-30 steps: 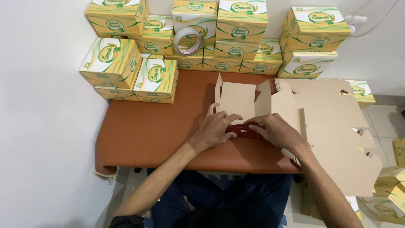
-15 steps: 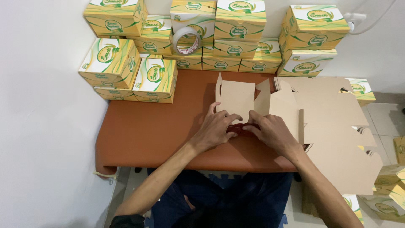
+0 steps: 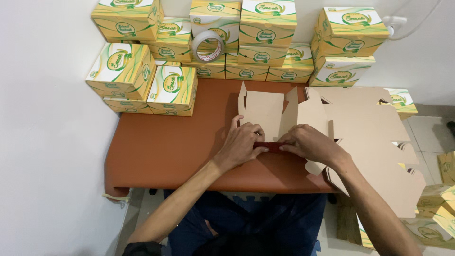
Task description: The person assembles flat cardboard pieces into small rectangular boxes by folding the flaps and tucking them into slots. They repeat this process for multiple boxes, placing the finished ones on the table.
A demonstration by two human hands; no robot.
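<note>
A flat brown cardboard box blank (image 3: pixel 266 110) lies plain side up on the orange-brown table (image 3: pixel 166 147), some flaps standing upright. My left hand (image 3: pixel 242 144) presses on the blank's near left part. My right hand (image 3: pixel 308 143) presses on its near right part. Both hands meet at a small dark red object (image 3: pixel 268 146) along the blank's near edge; what it is I cannot tell. A stack of more flat brown blanks (image 3: pixel 374 142) lies to the right, partly over the table's edge.
Several folded yellow, green and white boxes (image 3: pixel 265 28) are stacked along the wall, with more at the left (image 3: pixel 142 78). A roll of clear tape (image 3: pixel 207 46) leans among them. Further boxes (image 3: pixel 441 213) lie on the floor at right. A white wall (image 3: pixel 47 142) borders the left.
Both hands have shifted slightly along the blank's near edge, pressing it down. The flaps and the stacks stay where they were.
</note>
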